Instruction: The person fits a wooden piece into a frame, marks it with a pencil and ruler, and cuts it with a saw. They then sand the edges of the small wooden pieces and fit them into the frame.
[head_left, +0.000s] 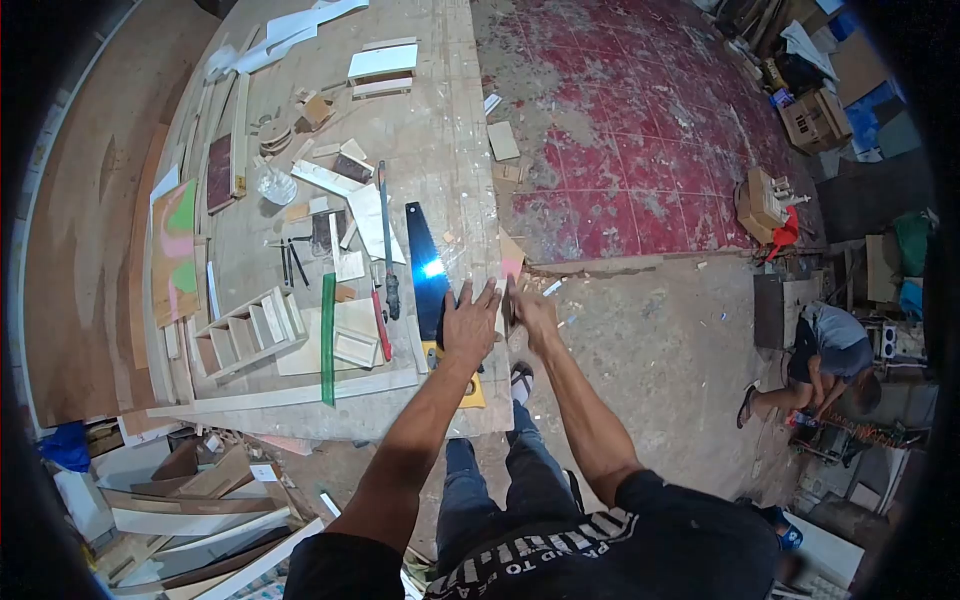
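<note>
My left hand [470,326] lies flat with its fingers apart, pressing on a pale wood piece at the table's right edge. Just beside it, my right hand [535,318] is closed around a thin dark thing [508,303] standing along that edge; I cannot tell what it is. A pink-marked wood piece [512,262] juts past the edge above my fingers. The handsaw [428,275] lies left of my left hand, its yellow handle [470,391] partly hidden under my forearm. A long file-like tool with a dark handle [391,290] lies farther left.
A compartmented wooden box [250,332], a green strip [328,340] and a red-handled tool [381,325] lie on the worktable [440,120]. Wood offcuts [190,510] pile up below left. A person [835,350] crouches at the right, near cardboard boxes [760,205].
</note>
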